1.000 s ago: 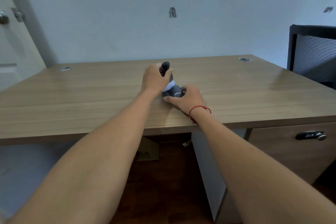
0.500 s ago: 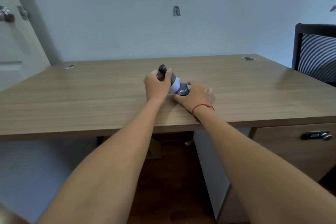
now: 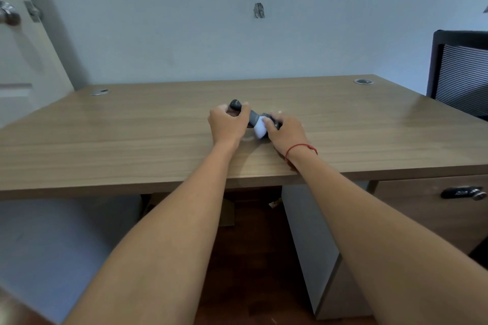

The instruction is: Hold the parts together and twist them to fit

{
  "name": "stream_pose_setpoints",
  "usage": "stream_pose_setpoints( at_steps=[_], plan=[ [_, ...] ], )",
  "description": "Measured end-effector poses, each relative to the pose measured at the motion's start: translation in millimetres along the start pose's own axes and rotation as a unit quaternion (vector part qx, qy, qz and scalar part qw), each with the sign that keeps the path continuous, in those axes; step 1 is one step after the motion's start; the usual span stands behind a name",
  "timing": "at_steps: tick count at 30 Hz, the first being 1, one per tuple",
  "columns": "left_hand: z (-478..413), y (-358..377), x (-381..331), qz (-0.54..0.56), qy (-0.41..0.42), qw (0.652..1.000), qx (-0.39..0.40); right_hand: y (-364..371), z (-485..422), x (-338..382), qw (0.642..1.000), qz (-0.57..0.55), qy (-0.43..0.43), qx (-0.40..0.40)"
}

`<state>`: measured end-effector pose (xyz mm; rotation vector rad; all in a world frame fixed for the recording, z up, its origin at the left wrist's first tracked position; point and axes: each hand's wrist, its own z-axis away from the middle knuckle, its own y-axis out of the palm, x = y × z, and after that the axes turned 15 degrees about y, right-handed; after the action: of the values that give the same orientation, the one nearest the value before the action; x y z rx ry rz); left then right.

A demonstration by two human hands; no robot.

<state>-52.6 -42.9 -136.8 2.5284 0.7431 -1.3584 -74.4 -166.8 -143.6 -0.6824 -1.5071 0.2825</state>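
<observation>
Dark grey plastic forms the body of a small bottle-shaped object with a white middle band and a rounded black cap (image 3: 252, 120), which lies tilted, cap end to the far left, low over the middle of the light brown wood-grain desk top (image 3: 132, 140); whether its lower end touches the surface cannot be told. The left hand (image 3: 229, 125) has its fingers curled round the cap end, and the right hand (image 3: 286, 133), with a thin red cord bracelet (image 3: 299, 149) at the wrist, has its fingers wrapped over the base end. Judged from this two-handed hold, the work is in mid-course: both ends are gripped, the cap is seated on the body, and no part lies separate on the desk. Two round metal cable grommets sit at the far corners, one left (image 3: 99, 92) and one right (image 3: 363, 81). A pale blue-grey wall (image 3: 184, 21) stands behind, bearing a small grey mark (image 3: 259, 10). A black mesh chair back (image 3: 460, 71) stands at far right, a door with a metal handle (image 3: 9, 14) at far left, and a brown drawer front with a black lock handle (image 3: 462, 192) at near right.
</observation>
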Motion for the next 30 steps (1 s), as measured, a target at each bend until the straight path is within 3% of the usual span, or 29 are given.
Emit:
stream_pose_setpoints(
  at_steps=[5, 10, 15, 17, 22, 27, 30],
  plan=[
    [2.4, -0.7, -0.5, -0.125, 0.027, 0.992, 0.022, -1.2, 6.0, -1.4, 1.0, -0.004, -0.009, -0.001],
    [-0.7, 0.6, -3.1, -0.06, 0.073, 0.996, -0.004, -6.5, 12.0, -0.1, 0.999, -0.052, -0.001, 0.006],
    [1.9, 3.5, 2.7, -0.141, 0.112, 0.982, 0.05, -0.6, 10.4, -3.1, 1.0, 0.0, 0.015, -0.019],
    [1.2, 4.3, 0.7, -0.111, 0.11, 0.987, 0.025, -2.0, 6.9, -4.0, 0.999, -0.003, 0.028, -0.021],
    [-11.3, -2.7, -11.9, -0.033, 0.093, 0.992, -0.073, -11.6, 3.5, -8.3, 0.995, -0.039, 0.04, 0.079],
    [-9.4, -5.3, -6.5, -0.103, 0.128, 0.986, 0.03, -11.4, 2.5, -6.1, 0.996, -0.005, 0.031, 0.08],
    [-2.5, -9.9, -0.1, -0.114, 0.148, 0.981, 0.053, -12.3, -1.9, -7.0, 0.996, -0.002, 0.042, 0.081]
  ],
)
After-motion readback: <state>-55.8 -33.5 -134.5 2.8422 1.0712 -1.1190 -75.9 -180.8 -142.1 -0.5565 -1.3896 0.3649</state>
